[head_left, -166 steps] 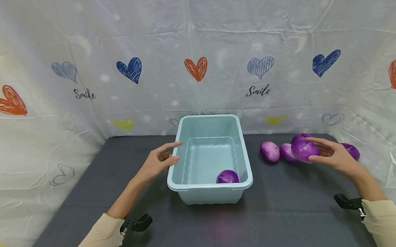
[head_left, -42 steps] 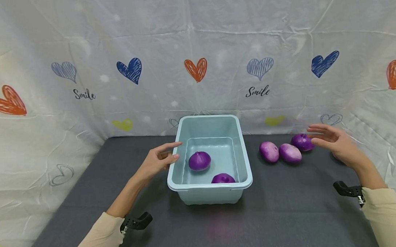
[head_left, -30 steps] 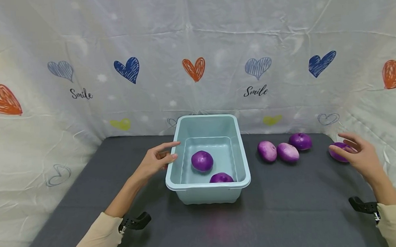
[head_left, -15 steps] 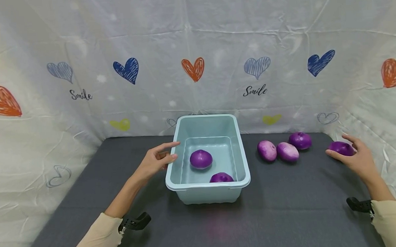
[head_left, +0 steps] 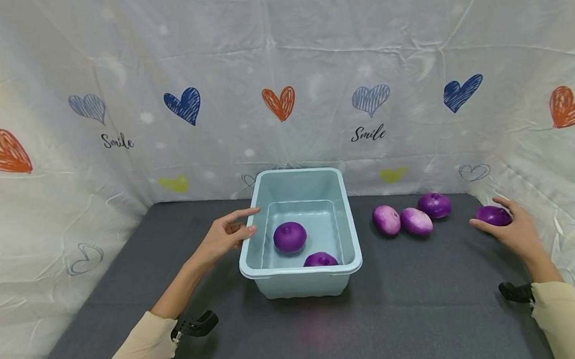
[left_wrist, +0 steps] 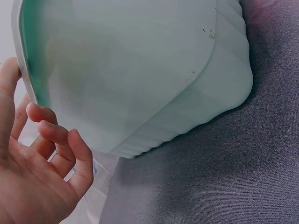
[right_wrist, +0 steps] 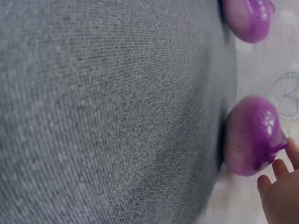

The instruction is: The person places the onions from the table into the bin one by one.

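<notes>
Out at three o'clock from the tub, by the table's far right corner, the right hand spans the end onion, thumb on its left and fingers round its right. The hand is spread about as wide as the onion; I can't tell whether it truly squeezes or only touches. The onion seems to rest on the table.

My worry is the shape: round, glossy and drawn to a point at one end, so a lopsided pinch could make it spin free and roll off that side. A low swing leftward might also knock the three onions between hand and tub: two paler, streaky ones and, at two o'clock of them, a dark one.

At nine o'clock, the left hand sets thumb and forefinger at the tub's rim, the other fingers loosely bent on nothing. That looks a light touch, so a bump could shift the tub, though the table's woven grey cover should drag against it.

The tub is pale blue-green, smooth and plasticky, with rounded corners. One onion sits mid-floor, another at five o'clock. Beyond, at twelve, hangs a creased, shiny curtain printed with hearts.
</notes>
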{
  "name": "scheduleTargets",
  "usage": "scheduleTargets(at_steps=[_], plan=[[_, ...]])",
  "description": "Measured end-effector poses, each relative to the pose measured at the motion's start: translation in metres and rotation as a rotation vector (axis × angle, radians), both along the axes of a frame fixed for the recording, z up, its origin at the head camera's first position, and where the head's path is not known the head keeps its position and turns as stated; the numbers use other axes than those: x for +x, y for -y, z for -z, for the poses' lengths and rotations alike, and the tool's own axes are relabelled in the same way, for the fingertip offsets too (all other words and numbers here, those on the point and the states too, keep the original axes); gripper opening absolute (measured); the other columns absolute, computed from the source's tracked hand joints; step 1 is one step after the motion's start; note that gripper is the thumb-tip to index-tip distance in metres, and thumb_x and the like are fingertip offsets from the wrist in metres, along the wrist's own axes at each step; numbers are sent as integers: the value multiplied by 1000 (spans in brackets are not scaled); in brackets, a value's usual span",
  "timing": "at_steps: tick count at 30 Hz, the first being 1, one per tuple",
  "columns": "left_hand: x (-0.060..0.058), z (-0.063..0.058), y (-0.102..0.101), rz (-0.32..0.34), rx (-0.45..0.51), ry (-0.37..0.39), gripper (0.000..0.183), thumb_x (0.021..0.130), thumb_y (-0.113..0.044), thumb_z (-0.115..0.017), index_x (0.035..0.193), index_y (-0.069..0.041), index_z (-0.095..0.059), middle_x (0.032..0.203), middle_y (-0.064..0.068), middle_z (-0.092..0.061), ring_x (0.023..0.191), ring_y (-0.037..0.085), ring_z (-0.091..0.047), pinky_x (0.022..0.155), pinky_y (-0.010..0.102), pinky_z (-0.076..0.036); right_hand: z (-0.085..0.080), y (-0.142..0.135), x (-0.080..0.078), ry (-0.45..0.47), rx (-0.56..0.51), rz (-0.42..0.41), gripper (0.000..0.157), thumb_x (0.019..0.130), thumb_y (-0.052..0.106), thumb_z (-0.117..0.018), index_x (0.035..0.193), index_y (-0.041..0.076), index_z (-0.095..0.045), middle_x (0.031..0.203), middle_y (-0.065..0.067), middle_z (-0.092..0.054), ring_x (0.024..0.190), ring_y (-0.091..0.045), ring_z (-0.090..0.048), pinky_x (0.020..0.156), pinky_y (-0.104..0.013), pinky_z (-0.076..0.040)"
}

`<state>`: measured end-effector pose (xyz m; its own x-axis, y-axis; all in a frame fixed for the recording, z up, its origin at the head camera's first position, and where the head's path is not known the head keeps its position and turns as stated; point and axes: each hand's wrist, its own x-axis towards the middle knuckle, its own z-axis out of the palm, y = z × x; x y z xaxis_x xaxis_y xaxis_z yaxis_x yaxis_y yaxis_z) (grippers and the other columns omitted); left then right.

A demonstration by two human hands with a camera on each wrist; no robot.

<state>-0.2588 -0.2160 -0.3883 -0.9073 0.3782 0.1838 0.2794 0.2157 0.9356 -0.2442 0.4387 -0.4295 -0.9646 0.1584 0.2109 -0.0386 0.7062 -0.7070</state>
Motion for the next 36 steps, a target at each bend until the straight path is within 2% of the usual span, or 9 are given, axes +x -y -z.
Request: scheduleTargets(at_steps=[4,7,9,11,18,22,27,30,36], plan=[[0,0,-1,-2,1,-2,50,100,-17,-68,148,-8,-55,67,4,-48,64,15,-44,61,30,-41,4,-3,-1,6,-53,8,90,95,36,-73,158,-6,-25,154,-40,-23,132,-60,-31,97,-71,-34],[0,0,-1,-4,1,7,51,100,-18,-68,148,-8,-54,69,5,-51,66,17,-46,61,30,-42,8,-5,-1,-7,-78,32,89,94,35,-74,157,-6,-26,153,-39,-27,132,-55,-33,102,-48,-40],[0,0,0,-5,1,12,51,100,-19,-68,148,-9,-54,70,6,-52,67,19,-47,62,30,-42,11,-5,-1,-20,-90,51,89,94,34,-75,157,-6,-27,151,-38,-30,128,-51,-37,94,-28,-42],[0,0,0,-8,0,18,50,100,-19,-69,148,-11,-55,72,7,-55,69,20,-49,62,31,-43,13,-5,-1,-39,-100,68,88,93,32,-76,157,-5,-29,150,-38,-33,125,-49,-39,83,-17,-38],[0,0,-1,-12,-3,9,49,100,-17,-68,147,-10,-56,70,5,-50,65,15,-47,61,30,-42,19,-4,-5,-69,-108,103,84,93,29,-77,155,-6,-33,151,-36,-34,130,-51,-35,102,-29,-34],[0,0,-1,-13,-10,8,48,101,-17,-68,147,-9,-56,72,6,-52,67,16,-48,61,30,-43,20,-3,-7,-111,-86,138,75,91,25,-78,148,-8,-42,146,-35,-41,125,-47,-41,94,-23,-34],[1,0,0,-12,-15,5,48,101,-16,-67,147,-9,-56,74,9,-57,71,22,-51,62,30,-45,21,-3,-8,-126,-74,178,67,90,23,-81,141,-7,-51,138,-34,-50,100,-15,-51,77,-17,-35],[1,0,0,-11,-20,2,49,101,-16,-67,147,-9,-55,74,9,-56,70,21,-50,62,30,-44,21,-3,-9,-117,-95,194,68,88,25,-83,140,-7,-53,138,-33,-51,97,-2,-49,75,-14,-36],[0,-1,-1,-6,-18,2,50,101,-17,-68,148,-6,-54,73,8,-54,68,17,-48,61,29,-42,20,-3,-11,-92,-132,205,71,87,28,-84,142,-4,-53,142,-27,-50,123,-34,-52,74,-9,-38]])
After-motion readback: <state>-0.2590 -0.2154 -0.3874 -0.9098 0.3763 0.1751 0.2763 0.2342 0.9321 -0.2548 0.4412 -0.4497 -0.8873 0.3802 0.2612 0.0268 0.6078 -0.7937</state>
